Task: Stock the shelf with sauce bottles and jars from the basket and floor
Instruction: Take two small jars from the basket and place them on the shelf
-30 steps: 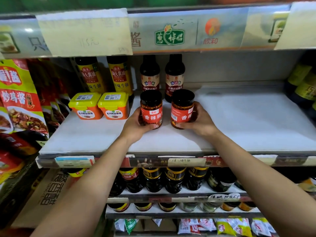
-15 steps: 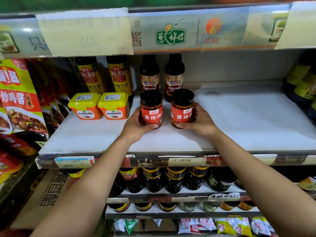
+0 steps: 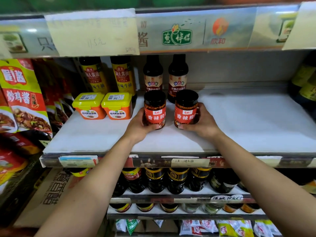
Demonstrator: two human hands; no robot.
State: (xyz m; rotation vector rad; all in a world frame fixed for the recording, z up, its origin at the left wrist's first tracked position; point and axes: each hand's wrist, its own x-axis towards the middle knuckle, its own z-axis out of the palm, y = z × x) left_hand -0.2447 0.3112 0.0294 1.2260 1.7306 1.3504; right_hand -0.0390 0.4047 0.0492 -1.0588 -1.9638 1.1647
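Note:
Two chilli sauce jars with black lids and red labels stand side by side on the white shelf [image 3: 248, 127]. My left hand [image 3: 138, 125] grips the left jar [image 3: 155, 110] from its left side, thumb under the front. My right hand [image 3: 203, 124] grips the right jar [image 3: 186, 109] from its right side. Both jars sit just in front of two dark soy sauce bottles [image 3: 177, 77]. The basket and the floor are out of view.
Two yellow-lidded orange tubs [image 3: 102, 106] and two yellow-labelled soy bottles [image 3: 109, 76] stand to the left. Sauce packets [image 3: 22, 96] hang at far left. Dark bottles [image 3: 304, 82] line the right end. Lower shelves [image 3: 171, 182] hold several bottles.

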